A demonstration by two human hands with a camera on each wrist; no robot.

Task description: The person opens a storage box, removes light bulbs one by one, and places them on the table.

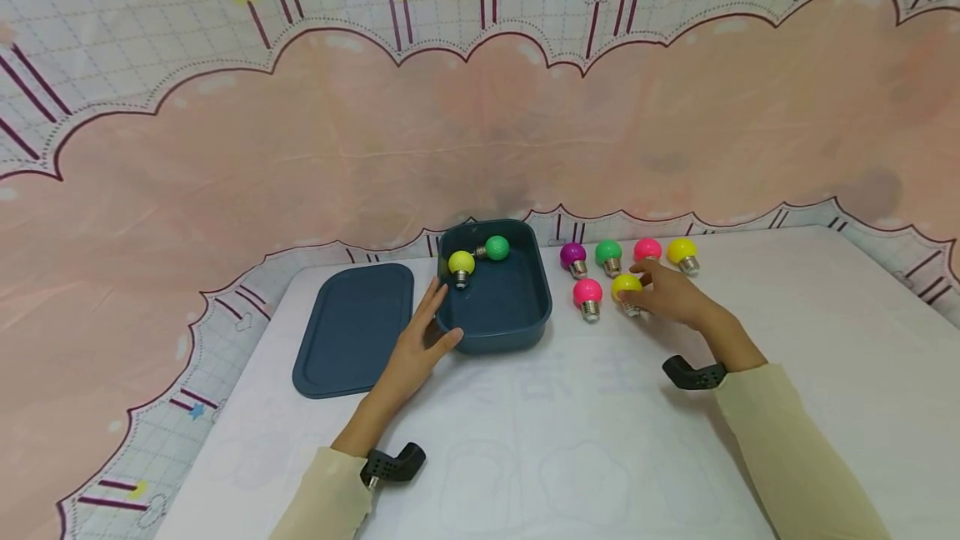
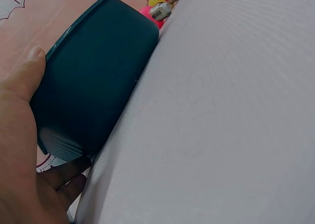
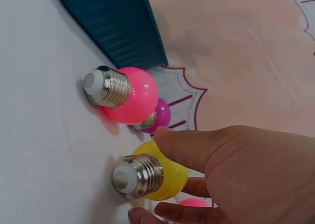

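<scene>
A dark blue box [image 1: 495,340] stands on the white table with a yellow bulb [image 1: 462,262] and a green bulb [image 1: 497,247] inside. My left hand [image 1: 416,348] rests against its near left corner, fingers extended along the left side and thumb at the front. To the right of the box, my right hand [image 1: 667,294] holds a yellow light bulb [image 3: 172,175] between thumb and fingers, its metal base toward the table. Nearest to that hand are a pink bulb [image 1: 587,293] on the left and another pink bulb [image 1: 647,249] behind.
Left of the box lies a flat dark blue lid [image 1: 356,327]. Behind the held bulb, a purple bulb [image 1: 573,254], a green bulb [image 1: 608,252] and a yellow bulb [image 1: 682,251] stand in a row with the rear pink one. A patterned curtain [image 1: 450,140] hangs along the table's back edge.
</scene>
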